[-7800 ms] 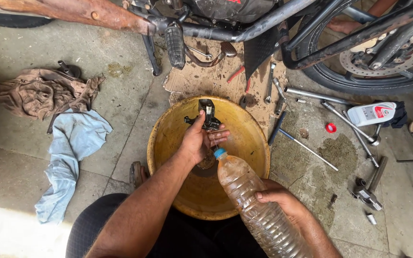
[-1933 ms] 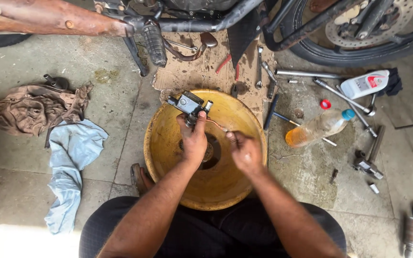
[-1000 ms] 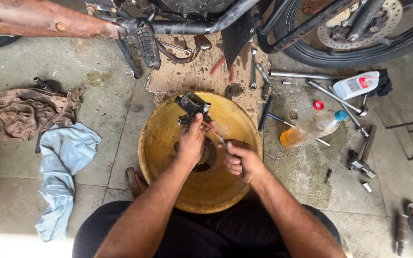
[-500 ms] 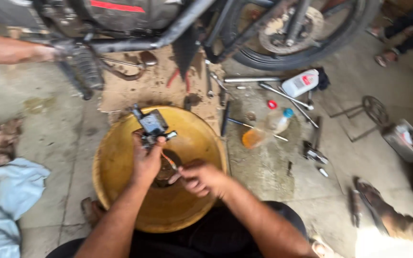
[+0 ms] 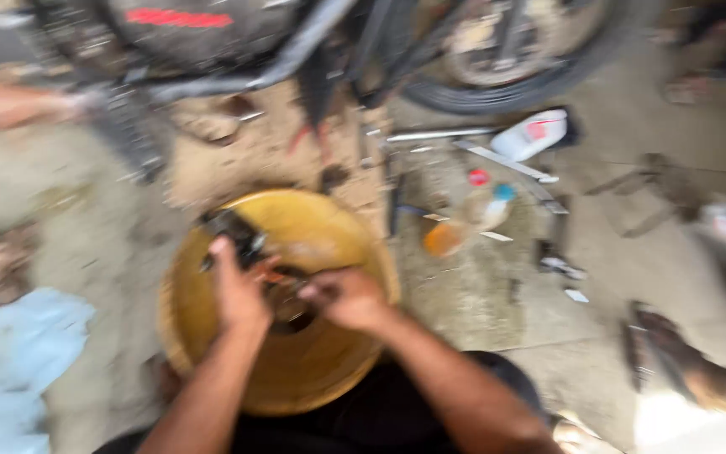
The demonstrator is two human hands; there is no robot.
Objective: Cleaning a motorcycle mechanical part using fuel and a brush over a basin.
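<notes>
- A dark metal part is held over the far-left side of the yellow basin, close to the rim – the frame is badly blurred by motion, so its exact shape cannot be made out.
- The left hand is seen wrapped around the near end of that part; the fingers look curled shut upon it, with the thumb side turned toward the middle of the basin.
- The long axis of the part seems to run from the left hand away and slightly leftward, toward the far rim, so that the bulk of it lies beyond the knuckles and not beneath the palm.
- The right hand is set just beside the left, over the basin's centre, with its fingertips pointed left at the near end of the part. The fingers appear pinched together, perhaps on something small and thin – whether anything is truly gripped cannot be told through the blur.
- Of the two, the left hand is the nearer to the part, being in touch with it; the right lies to its right and a little nearer the body.
- A plastic bottle with a blue cap and amber liquid is seen lying on the concrete floor, well apart to the right of the basin.
- A pale blue cloth lies at the left edge, and a motorcycle stands across the top.
</notes>
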